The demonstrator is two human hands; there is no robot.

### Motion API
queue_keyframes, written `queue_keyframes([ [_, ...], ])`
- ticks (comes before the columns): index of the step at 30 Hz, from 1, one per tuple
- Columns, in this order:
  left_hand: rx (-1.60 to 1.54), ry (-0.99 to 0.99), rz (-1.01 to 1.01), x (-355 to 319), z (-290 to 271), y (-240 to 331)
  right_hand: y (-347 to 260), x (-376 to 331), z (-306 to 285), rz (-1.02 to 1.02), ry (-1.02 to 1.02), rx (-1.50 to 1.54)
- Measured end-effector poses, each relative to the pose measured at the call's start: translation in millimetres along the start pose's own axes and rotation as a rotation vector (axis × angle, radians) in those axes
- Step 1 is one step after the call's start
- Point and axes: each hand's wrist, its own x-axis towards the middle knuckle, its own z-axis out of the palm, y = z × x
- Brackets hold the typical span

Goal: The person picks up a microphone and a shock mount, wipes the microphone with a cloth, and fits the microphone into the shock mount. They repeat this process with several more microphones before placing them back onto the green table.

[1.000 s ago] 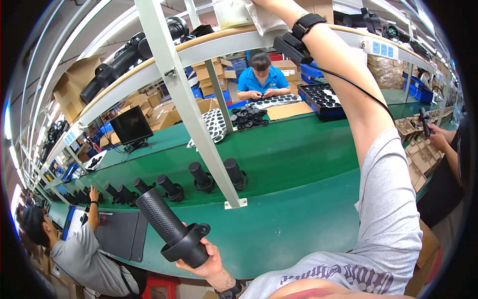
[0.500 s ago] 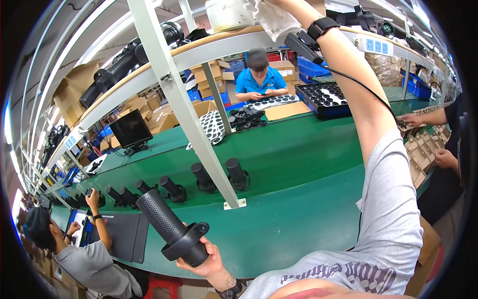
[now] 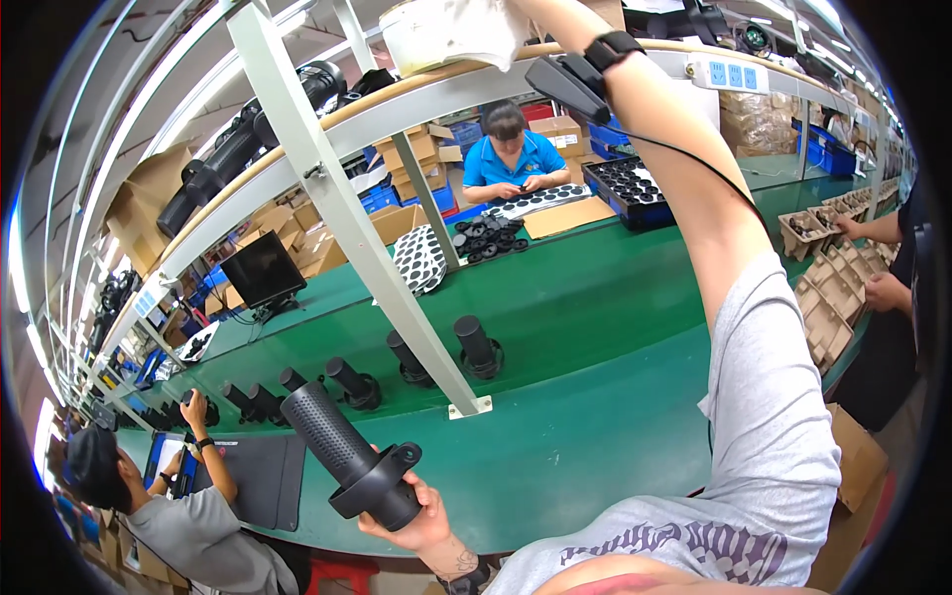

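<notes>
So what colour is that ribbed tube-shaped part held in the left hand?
Black all over: the ribbed cylindrical part in the left hand, clearest in the head view.

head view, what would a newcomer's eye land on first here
First, the black cylinder with a ringed base gripped in the left hand at lower centre, tilted up to the left over the green table. Next, the right arm raised to the overhead shelf, where it reaches a white cloth-like bundle; the right hand itself is hidden at the top edge. Behind stands a row of similar black cylinders.
</notes>
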Motion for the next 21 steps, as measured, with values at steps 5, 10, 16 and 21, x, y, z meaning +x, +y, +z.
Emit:
queue_keyframes([
  [5, -0.013, 0.070, -0.035, 1, 5, -12, -42, -91, -41, 0.287, -0.216, 0.595],
  [10, 0.066, 0.186, -0.139, 8, 13, -35, -92, -245, -69, 0.854, -0.351, 0.859],
  [16, 0.353, 0.280, -0.190, 16, 27, -70, -109, -363, -98, 1.270, -0.323, 1.049],
  [21, 0.385, 0.205, -0.236, 15, 34, -95, -129, -404, -112, 1.509, -0.285, 1.080],
])
